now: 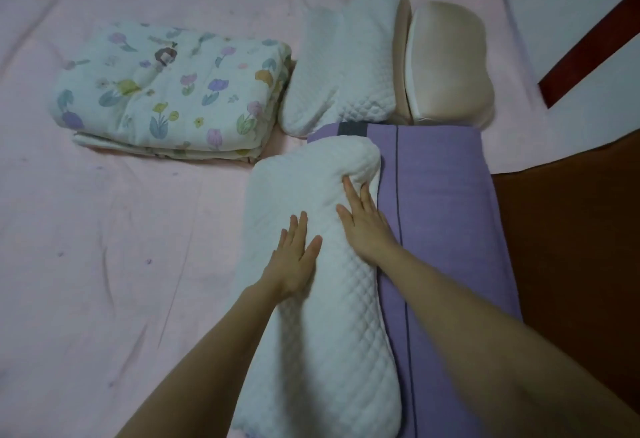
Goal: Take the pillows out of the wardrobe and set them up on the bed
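A long white quilted pillow lies on the pink bed, partly on a purple pillow along the bed's right edge. My left hand rests flat on the white pillow's middle, fingers spread. Just to its right, my right hand presses flat on the same pillow, fingertips at a fold near its far end. Beyond them a second white quilted pillow leans against a beige pillow.
A folded floral quilt lies on the bed to the left of the far pillows. The wooden headboard runs along the right edge, with a white wall and a dark red strip behind.
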Tool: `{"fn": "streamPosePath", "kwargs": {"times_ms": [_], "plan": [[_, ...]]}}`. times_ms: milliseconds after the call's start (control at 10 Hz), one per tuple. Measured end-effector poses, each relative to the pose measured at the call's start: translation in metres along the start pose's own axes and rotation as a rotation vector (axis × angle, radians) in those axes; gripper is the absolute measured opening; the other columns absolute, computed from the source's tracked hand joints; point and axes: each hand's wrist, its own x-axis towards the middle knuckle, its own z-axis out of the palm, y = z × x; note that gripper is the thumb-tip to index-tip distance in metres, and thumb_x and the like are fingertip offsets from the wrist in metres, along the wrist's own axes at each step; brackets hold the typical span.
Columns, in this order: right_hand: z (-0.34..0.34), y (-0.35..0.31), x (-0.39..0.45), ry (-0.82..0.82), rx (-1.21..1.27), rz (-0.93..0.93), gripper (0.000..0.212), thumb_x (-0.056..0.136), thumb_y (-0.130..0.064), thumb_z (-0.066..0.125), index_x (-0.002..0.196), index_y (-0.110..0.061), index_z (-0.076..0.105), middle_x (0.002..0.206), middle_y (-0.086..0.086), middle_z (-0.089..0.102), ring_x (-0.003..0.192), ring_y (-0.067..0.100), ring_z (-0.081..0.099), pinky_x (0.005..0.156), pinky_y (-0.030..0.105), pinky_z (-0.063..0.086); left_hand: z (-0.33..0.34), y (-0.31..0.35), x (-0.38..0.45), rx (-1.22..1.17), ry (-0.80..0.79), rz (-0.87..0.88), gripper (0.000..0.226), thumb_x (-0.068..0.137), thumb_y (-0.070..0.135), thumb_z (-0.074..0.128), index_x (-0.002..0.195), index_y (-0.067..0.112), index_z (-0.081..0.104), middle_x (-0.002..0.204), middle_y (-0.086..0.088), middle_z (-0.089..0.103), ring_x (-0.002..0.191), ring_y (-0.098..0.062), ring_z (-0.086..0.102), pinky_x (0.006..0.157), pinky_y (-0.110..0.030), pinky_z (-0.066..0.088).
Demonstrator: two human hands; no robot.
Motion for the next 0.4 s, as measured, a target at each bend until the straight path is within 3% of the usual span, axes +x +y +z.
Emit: {"fn": "streamPosePath", "kwargs": {"times_ms": [100,200,300,400], "plan": [[-0.014,-0.012,-0.004,-0.063,0.109,0.036,0.060,0.101,-0.040,0.029,0.149,-0.037,-0.006,0.161,0.008,-0.010,0.149,0.024,0.002,0.120,0.046,0.012,-0.013,0.011,-0.006,0.059,-0.044,-0.031,0.068,0.098,0.053,0.023,0.152,0.026,-0.010,0.161,0.000,-0.011,0.149,-0.021,-0.008,0.122,-0.042,0.000],[-0.021,-0.025,-0.038,-0.176,0.225,0.111,0.066,0.100,-0.032,0.036,0.150,-0.033,-0.007,0.161,0.009,-0.007,0.149,0.025,0.003,0.121,0.043,0.012,-0.033,0.034,-0.026,0.231,-0.114,-0.137,0.063,0.100,0.045,0.031,0.151,0.011,0.015,0.157,-0.015,0.023,0.143,-0.029,0.026,0.117,-0.043,0.024],[-0.025,-0.034,-0.091,-0.341,0.249,0.150,0.069,0.098,-0.021,0.043,0.152,-0.023,0.001,0.160,0.008,0.014,0.144,0.024,0.025,0.118,0.036,0.024,-0.047,0.059,-0.070,0.398,-0.194,-0.169,0.045,0.097,0.043,0.040,0.132,0.014,0.042,0.137,-0.011,0.052,0.122,-0.030,0.051,0.102,-0.042,0.042],[-0.040,-0.041,-0.128,-0.350,0.048,0.205,0.052,0.095,-0.021,0.046,0.143,-0.008,0.034,0.143,0.011,0.047,0.128,0.026,0.048,0.105,0.030,0.039,-0.062,0.081,-0.110,0.511,-0.157,-0.130,0.051,0.098,0.045,0.039,0.139,0.016,0.040,0.145,-0.006,0.045,0.131,-0.026,0.044,0.104,-0.040,0.038]]}}
